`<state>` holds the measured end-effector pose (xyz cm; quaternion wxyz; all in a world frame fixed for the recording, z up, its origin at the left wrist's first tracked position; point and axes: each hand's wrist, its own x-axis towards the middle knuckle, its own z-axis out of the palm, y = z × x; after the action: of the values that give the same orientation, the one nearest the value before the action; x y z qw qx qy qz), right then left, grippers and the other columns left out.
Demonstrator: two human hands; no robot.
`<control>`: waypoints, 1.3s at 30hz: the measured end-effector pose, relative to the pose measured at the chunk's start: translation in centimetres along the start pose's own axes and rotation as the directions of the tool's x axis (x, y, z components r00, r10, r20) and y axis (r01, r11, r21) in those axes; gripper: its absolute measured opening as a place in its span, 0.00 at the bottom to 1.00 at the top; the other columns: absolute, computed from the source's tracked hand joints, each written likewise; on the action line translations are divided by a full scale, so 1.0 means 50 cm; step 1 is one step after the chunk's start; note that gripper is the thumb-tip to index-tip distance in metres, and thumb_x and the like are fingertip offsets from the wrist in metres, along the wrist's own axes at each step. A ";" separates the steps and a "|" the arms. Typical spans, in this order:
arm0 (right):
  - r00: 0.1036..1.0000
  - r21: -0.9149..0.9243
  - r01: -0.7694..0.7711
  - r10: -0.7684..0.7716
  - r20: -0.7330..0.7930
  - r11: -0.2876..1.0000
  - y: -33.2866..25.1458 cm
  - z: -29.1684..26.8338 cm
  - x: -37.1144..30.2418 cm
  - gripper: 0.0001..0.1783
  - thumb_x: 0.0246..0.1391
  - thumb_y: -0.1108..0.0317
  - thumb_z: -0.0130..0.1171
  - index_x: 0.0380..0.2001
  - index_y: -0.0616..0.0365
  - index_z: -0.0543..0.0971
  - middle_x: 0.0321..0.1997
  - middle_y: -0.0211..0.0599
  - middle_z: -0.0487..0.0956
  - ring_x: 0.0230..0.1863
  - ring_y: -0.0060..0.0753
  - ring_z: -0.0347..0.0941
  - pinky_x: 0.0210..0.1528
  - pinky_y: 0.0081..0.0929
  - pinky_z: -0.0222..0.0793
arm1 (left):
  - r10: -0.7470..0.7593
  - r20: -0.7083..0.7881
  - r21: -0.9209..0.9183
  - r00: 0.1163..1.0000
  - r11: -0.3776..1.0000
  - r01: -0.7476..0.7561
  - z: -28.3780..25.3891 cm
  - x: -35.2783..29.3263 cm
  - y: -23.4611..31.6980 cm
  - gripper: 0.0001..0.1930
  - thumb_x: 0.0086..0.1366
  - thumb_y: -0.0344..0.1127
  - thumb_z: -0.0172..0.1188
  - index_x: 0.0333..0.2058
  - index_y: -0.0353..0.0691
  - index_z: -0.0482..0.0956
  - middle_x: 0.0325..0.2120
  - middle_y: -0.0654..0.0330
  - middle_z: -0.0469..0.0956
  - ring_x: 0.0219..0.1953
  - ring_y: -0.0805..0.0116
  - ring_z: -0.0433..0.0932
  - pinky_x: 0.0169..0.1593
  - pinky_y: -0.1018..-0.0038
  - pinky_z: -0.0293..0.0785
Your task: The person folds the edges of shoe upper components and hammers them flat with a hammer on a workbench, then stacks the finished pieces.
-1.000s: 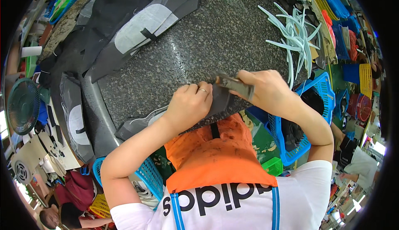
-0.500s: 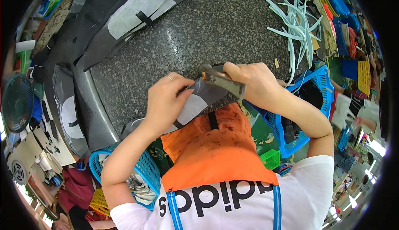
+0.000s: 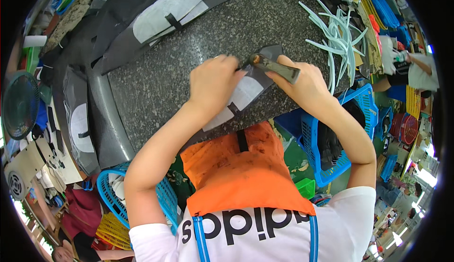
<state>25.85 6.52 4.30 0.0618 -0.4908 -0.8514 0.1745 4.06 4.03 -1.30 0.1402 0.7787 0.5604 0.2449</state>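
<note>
On the dark speckled stone slab [image 3: 161,77] lies a dark grey piece of sheet material with a pale half-round patch [image 3: 248,93]. My left hand [image 3: 213,82] bends over its far left edge, thumb and fingers closed on that edge; the fingertips are slightly blurred. In my right hand [image 3: 307,82] is a hammer with a worn metal head [image 3: 274,67]. The head is just above the piece, close to my left fingertips. My palm hides most of the hammer's handle.
More dark pieces with pale patches [image 3: 165,13] lie at the far left and beside the slab [image 3: 81,127]. Pale blue strips [image 3: 338,39] are heaped at the far right. Blue baskets [image 3: 326,179] [image 3: 165,198] stand on either side of my orange apron [image 3: 246,181].
Both hands have moved away from me, the left also rightward. The grey piece has gone with them, farther onto the slab, and is tilted more steeply. The hammer stays in my right hand.
</note>
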 end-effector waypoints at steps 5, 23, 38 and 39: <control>0.999 0.110 -0.035 0.033 0.023 0.993 -0.003 -0.013 -0.002 0.10 0.55 0.64 0.64 0.32 0.55 0.73 0.19 0.45 0.71 0.23 0.53 0.70 0.25 0.38 0.65 | 0.228 -0.039 0.042 0.973 0.973 -0.226 -0.008 -0.058 -0.002 0.10 0.56 0.30 0.60 0.38 0.39 0.81 0.26 0.60 0.74 0.28 0.61 0.75 0.31 0.65 0.72; 0.996 0.033 0.088 -0.087 -0.008 0.996 -0.012 -0.002 0.024 0.10 0.55 0.63 0.56 0.34 0.59 0.73 0.20 0.48 0.77 0.26 0.55 0.76 0.28 0.48 0.72 | 0.409 0.001 0.107 0.912 0.907 -0.407 -0.010 -0.004 -0.022 0.07 0.52 0.26 0.60 0.31 0.38 0.77 0.27 0.59 0.72 0.28 0.61 0.74 0.31 0.67 0.72; 0.978 0.130 0.124 -0.144 0.154 0.984 -0.047 0.029 0.023 0.09 0.55 0.68 0.63 0.32 0.58 0.72 0.21 0.43 0.71 0.23 0.52 0.69 0.24 0.37 0.63 | 0.123 -0.006 -0.120 0.992 0.985 -0.123 -0.053 -0.071 -0.063 0.08 0.52 0.28 0.66 0.32 0.40 0.79 0.27 0.59 0.75 0.27 0.59 0.75 0.31 0.66 0.72; 0.985 0.176 0.130 -0.148 0.091 0.976 -0.052 0.030 0.027 0.08 0.54 0.67 0.60 0.32 0.56 0.71 0.20 0.43 0.74 0.24 0.54 0.72 0.25 0.42 0.66 | 0.031 0.059 -0.242 0.998 0.970 -0.016 -0.063 -0.077 -0.069 0.08 0.52 0.28 0.66 0.33 0.41 0.79 0.28 0.59 0.76 0.28 0.59 0.76 0.31 0.67 0.71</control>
<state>22.61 6.15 3.76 0.0713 -0.4132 -0.8677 0.2668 -1.36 1.39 -1.21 0.2482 0.7696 0.5127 0.2886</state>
